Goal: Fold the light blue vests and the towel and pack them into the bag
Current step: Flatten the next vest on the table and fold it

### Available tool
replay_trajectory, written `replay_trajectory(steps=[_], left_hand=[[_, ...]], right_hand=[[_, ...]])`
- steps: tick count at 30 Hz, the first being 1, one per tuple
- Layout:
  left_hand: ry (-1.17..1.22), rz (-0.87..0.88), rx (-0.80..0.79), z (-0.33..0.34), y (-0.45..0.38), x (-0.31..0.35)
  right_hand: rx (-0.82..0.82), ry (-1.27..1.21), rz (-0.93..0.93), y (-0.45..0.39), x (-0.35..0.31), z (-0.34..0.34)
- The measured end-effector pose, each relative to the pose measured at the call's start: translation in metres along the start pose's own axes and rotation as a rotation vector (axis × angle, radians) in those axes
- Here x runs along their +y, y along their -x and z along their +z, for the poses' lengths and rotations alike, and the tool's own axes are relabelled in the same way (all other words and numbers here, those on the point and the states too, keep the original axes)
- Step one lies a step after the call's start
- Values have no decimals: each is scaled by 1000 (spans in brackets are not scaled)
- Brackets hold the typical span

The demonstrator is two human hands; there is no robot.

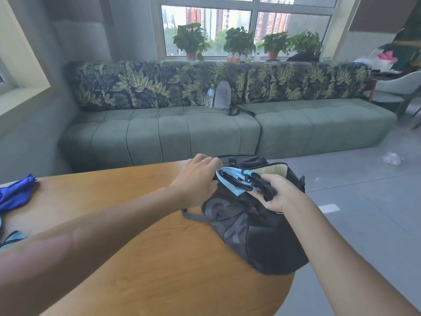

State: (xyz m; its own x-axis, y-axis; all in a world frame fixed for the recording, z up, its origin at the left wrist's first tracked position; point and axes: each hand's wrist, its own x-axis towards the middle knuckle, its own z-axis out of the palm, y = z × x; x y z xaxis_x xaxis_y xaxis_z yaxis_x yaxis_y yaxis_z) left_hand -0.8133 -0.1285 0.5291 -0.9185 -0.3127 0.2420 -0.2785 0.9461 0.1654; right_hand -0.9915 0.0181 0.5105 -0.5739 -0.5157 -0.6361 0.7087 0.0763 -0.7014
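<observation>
Packing step, by the look of it: on the table [136, 258], black bag [255, 229] with mouth held wide by left hand [198, 181] curled on its rim, folded vest [237, 181] half in, right hand [280, 195] gripping vest and strap; next, push deeper.

A bottle [209, 96] is standing on the sofa [159, 131]; potted plants [239, 42] are lining the windowsill.
</observation>
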Motion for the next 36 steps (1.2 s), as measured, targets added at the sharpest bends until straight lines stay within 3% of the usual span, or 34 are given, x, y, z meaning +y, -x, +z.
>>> replay_trajectory(steps=[3, 8, 13, 15, 19, 26, 29, 33, 36], left_hand=[[-188, 104, -108, 10, -2, -12], [-407, 210, -118, 23, -3, -22], [-497, 353, -60, 21, -5, -25], [-546, 337, -128, 17, -9, -22], [-689, 325, -346, 7, -28, -16], [-727, 351, -544, -3, -52, -18], [-687, 291, -628, -12, -61, -11], [-704, 300, -632, -12, -65, -2], [-718, 301, -635, -16, -65, 3]], right_hand=[[19, 66, 16, -21, -3, 8], [72, 180, 24, -53, 1, 16], [84, 78, -148, -78, -10, 13], [112, 32, -210, -86, -11, 11], [106, 107, -139, -97, 1, 14], [25, 82, -123, -126, 4, 49], [75, 71, -135, -139, 9, 55], [85, -1, -201, -156, -6, 59], [22, 84, -170, -156, -9, 57]])
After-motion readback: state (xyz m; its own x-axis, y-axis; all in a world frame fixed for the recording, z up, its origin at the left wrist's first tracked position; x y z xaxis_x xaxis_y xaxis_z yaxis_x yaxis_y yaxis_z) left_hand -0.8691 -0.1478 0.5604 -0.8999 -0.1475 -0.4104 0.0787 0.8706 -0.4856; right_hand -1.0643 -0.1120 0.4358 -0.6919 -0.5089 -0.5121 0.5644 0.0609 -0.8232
